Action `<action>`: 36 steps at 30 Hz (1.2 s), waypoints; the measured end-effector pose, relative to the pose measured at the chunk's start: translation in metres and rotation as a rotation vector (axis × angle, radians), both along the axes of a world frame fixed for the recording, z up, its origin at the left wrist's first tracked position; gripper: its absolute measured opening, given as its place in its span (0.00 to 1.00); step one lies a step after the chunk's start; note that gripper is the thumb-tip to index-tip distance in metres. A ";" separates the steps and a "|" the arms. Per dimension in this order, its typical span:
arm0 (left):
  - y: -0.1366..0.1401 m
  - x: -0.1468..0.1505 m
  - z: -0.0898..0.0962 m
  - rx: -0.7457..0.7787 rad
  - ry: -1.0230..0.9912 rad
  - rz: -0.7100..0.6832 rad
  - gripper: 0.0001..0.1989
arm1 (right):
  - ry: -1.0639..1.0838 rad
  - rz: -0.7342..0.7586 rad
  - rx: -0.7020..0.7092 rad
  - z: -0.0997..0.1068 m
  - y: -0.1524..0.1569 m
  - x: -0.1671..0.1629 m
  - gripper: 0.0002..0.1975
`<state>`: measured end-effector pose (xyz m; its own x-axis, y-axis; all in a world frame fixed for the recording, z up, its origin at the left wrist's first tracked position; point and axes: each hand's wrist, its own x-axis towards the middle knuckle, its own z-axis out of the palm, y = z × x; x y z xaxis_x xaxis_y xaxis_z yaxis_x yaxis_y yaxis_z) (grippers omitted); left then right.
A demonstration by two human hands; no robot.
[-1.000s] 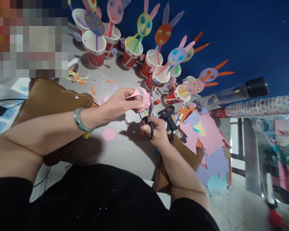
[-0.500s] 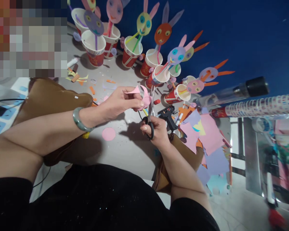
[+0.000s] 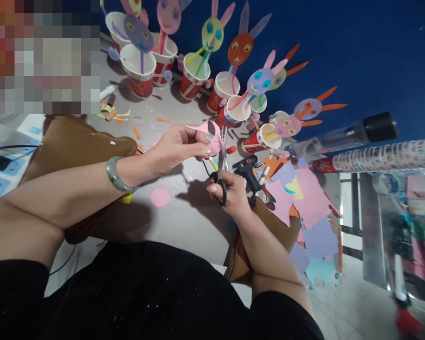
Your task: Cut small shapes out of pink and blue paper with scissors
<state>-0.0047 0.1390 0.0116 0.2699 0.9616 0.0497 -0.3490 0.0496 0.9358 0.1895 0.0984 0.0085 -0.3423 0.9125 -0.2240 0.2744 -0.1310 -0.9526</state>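
My left hand (image 3: 186, 148) pinches a piece of pink paper (image 3: 216, 141), with a thin curled strip arching away from its upper edge. The scissors (image 3: 222, 163) are in my right hand (image 3: 233, 193), fingers through the black handles and the metal blades pointing up. The blades stand right against the right edge of the pink paper; whether they bite into it I cannot tell. On the table below my hands lies a pink paper circle (image 3: 160, 197).
Paper cups (image 3: 138, 75) with straws and paper rabbit faces line the blue wall. A black glue gun (image 3: 250, 172) lies right of my right hand, beside coloured paper sheets (image 3: 311, 193). Stacked cups (image 3: 371, 156) extend at right. Paper scraps (image 3: 136, 132) litter the left side.
The pink paper has turned a little in my left hand, and its curled strip now forms a wider loop near the blades. My right hand has hardly moved.
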 end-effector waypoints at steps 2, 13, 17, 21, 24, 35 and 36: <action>0.000 0.000 0.000 -0.007 -0.012 0.007 0.08 | 0.002 0.000 0.004 0.000 0.000 0.000 0.30; 0.001 -0.001 -0.002 -0.030 -0.009 0.001 0.08 | -0.020 0.002 0.006 -0.001 0.000 0.001 0.31; 0.001 -0.001 -0.002 -0.025 -0.016 0.008 0.08 | -0.036 0.004 0.009 0.000 0.001 0.001 0.31; 0.001 0.000 -0.001 -0.010 -0.024 0.022 0.08 | -0.032 -0.002 -0.003 0.001 0.001 0.001 0.31; 0.001 0.000 0.001 -0.019 -0.029 0.035 0.07 | -0.034 -0.012 -0.003 0.001 0.001 0.001 0.31; -0.002 0.000 0.006 -0.038 0.031 0.037 0.09 | -0.041 0.018 0.006 -0.001 0.002 0.002 0.32; -0.001 0.000 0.006 -0.029 0.028 0.038 0.09 | -0.036 0.019 0.000 -0.001 0.002 0.002 0.31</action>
<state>-0.0048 0.1377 0.0172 0.2339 0.9722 0.0146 -0.3253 0.0641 0.9434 0.1917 0.1001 0.0075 -0.3511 0.9058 -0.2371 0.3113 -0.1259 -0.9419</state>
